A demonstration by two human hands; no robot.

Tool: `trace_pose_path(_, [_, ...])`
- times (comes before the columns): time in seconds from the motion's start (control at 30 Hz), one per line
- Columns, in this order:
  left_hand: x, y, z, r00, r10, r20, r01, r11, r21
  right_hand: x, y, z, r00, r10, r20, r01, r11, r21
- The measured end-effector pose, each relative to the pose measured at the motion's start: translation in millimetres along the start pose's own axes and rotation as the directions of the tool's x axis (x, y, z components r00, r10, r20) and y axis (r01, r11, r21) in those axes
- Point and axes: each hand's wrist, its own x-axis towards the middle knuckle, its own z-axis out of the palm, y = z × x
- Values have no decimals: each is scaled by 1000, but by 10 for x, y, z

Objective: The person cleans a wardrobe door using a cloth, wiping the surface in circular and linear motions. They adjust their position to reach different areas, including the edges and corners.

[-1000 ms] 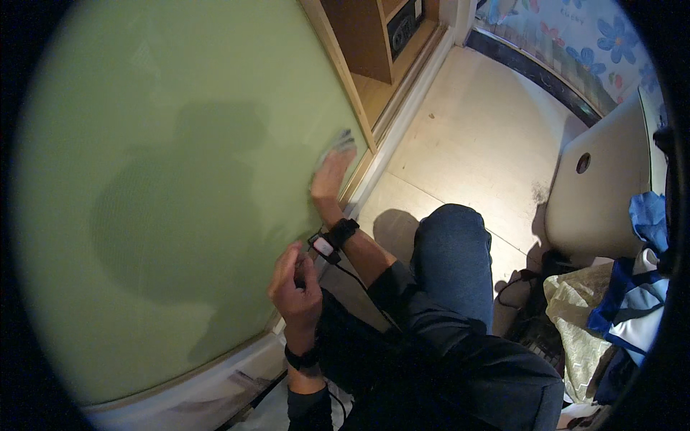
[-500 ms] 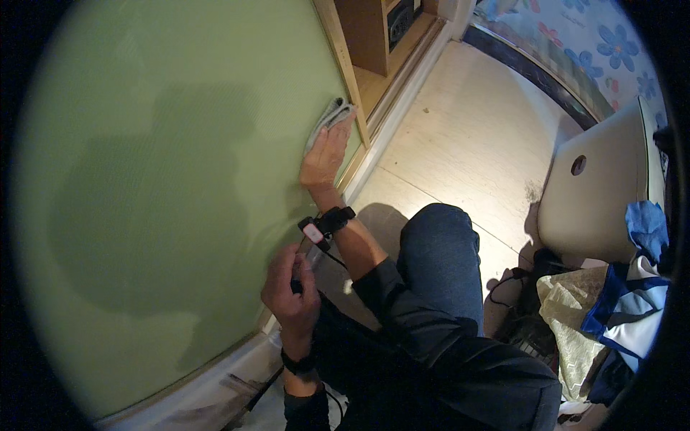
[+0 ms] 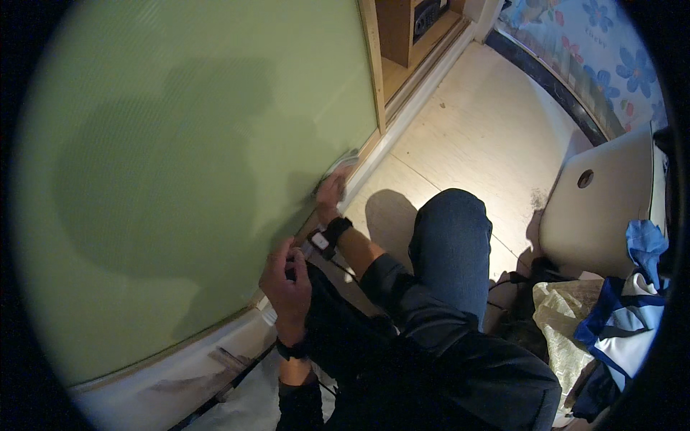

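My right hand (image 3: pixel 330 192) presses a folded grey cloth (image 3: pixel 348 159) against the low right edge of a large green sliding door panel (image 3: pixel 302 86), close to its wooden frame. The cloth is smeared by motion and partly covered by the hand. A black strap with a small device (image 3: pixel 321 241) sits on the right wrist. Nearer to me, my left hand (image 3: pixel 287 287) is closed with its fingers curled, beside the panel's lower edge. What it may hold is hidden.
An open wooden cabinet (image 3: pixel 395 47) shows beyond the panel's frame. A white door track (image 3: pixel 424 97) borders the pale floor (image 3: pixel 460 129). On the right are a cream stool-like box (image 3: pixel 596 208) and piled clothes (image 3: pixel 618 323). A flowered curtain (image 3: pixel 611 57) hangs behind.
My right hand has slid down along the panel's edge toward me, with the cloth. My left hand stays curled in nearly the same place. The view has shifted slightly.
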Motion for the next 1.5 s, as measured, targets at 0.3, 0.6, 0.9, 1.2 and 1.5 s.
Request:
trace_pose_path(0.3, [-93, -27, -262, 990, 64, -123, -66, 998, -9, -1767, -223, 11, 946, -174, 274, 286, 848, -447])
trace_pose_path(0.6, [-320, 50, -775, 956, -6, -294, 3, 1000, -9, -2714, -1837, -91, 827, -517, 221, 442, 840, 315])
trace_pose_path(0.9, [-370, 20, -963, 950, -122, -287, 93, 989, -113, -1092, -1510, 105, 757, -653, 32, 638, 727, -254])
trace_pose_path(1.2, [-280, -133, -666, 979, -103, -174, 80, 988, -133, -1230, -805, 161, 459, -883, 97, 758, 332, -561])
trace_pose_path(1.5, [-205, -320, -646, 950, -103, -294, 36, 974, -224, -607, -2264, -23, 727, -684, -61, 681, 730, -61])
